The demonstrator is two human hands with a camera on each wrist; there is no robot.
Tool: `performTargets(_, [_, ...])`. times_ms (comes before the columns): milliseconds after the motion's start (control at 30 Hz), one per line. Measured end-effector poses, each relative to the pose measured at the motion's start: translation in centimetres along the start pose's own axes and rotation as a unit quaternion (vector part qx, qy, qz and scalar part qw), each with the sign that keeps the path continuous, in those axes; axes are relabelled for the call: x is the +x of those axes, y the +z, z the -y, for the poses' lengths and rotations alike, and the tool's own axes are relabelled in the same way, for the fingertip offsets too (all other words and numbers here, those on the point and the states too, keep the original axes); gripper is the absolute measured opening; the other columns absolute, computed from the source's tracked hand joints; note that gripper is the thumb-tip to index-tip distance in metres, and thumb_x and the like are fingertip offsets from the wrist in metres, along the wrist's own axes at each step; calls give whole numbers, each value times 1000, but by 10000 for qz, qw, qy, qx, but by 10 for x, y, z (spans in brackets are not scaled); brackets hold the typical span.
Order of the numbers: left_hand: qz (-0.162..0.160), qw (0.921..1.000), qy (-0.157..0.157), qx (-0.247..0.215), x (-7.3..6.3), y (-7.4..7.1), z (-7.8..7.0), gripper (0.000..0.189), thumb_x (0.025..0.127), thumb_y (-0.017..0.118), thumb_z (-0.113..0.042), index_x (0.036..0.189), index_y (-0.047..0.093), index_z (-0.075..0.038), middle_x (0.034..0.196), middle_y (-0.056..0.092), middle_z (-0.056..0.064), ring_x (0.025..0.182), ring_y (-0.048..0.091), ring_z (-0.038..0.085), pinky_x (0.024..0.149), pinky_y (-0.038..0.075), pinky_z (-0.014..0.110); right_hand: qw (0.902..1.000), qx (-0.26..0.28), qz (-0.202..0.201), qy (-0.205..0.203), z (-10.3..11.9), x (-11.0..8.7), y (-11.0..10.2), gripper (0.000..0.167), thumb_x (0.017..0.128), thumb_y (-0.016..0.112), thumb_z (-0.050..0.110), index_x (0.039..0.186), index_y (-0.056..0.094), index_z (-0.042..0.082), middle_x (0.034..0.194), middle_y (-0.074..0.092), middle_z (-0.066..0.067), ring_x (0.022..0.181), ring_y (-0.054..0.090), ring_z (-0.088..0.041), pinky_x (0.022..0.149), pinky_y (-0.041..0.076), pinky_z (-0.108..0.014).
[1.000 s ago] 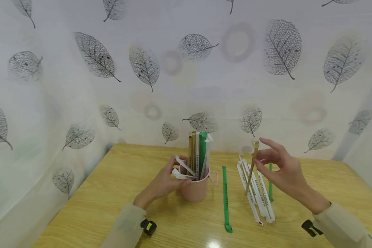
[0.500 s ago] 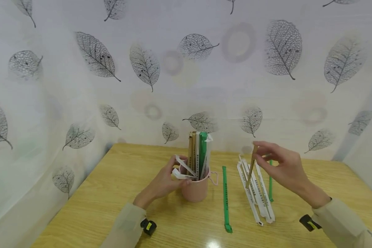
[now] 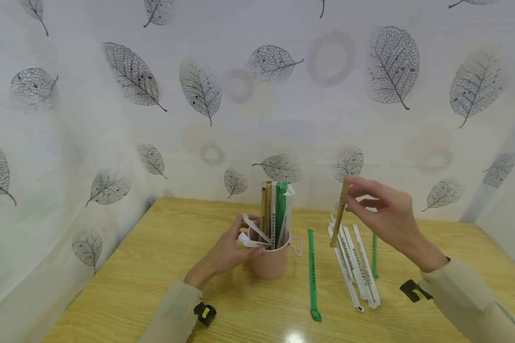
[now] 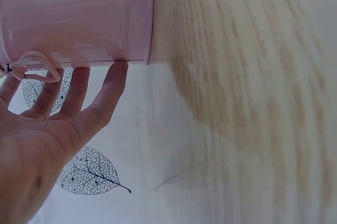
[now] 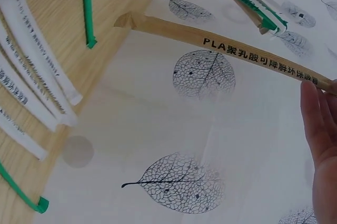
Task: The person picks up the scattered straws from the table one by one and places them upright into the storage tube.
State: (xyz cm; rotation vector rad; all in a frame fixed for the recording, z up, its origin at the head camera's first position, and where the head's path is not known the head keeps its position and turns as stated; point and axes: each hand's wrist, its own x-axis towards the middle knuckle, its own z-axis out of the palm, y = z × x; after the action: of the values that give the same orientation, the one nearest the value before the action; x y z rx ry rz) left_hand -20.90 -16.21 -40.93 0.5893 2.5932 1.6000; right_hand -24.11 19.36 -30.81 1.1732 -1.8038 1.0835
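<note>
My left hand holds the pink mug by its left side, thumb near the rim. In the left wrist view the fingers lie along the mug's wall. Wrapped straws in brown, white and green stand in the mug, and two white ones lean out over its left rim. My right hand pinches a brown-wrapped straw by its upper end. That straw hangs tilted, its lower end over the white-wrapped straws. The right wrist view shows printing along its wrapper.
A green-wrapped straw lies on the wooden table between the mug and the white straws. Another green straw lies right of the white ones. The mug's wire handle points right. A leaf-patterned curtain hangs behind the table.
My right hand first dips slightly, then rises and shifts left with the brown-wrapped straw, lifting its lower end. My left hand and the mug stay in place.
</note>
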Motion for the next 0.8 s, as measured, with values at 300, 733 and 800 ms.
performTargets(300, [-28,10000,-4,-57,-1,1,-1,70,87,81,-36,144,41,-34,147,51,1,131,53,26,109,44,53,9955,912,-240,93,15,28,22,44,76,68,-25,119,67,-14,95,77,-1,85,74,-4,73,60,-18])
performTargets(733, [13,10000,12,-37,0,2,-1,69,89,79,-36,146,40,-30,150,50,2,129,53,26,105,43,50,9812,1834,-540,249,30,53,48,45,80,65,-27,123,63,-15,97,76,-2,86,76,-12,69,62,-30])
performTargets(800, [17,10000,1,-38,0,2,-2,69,89,79,-36,146,40,-30,149,50,3,128,53,26,104,44,50,9798,1909,-550,212,31,56,53,45,81,65,-27,124,63,-15,97,76,-2,87,76,-13,69,63,-31])
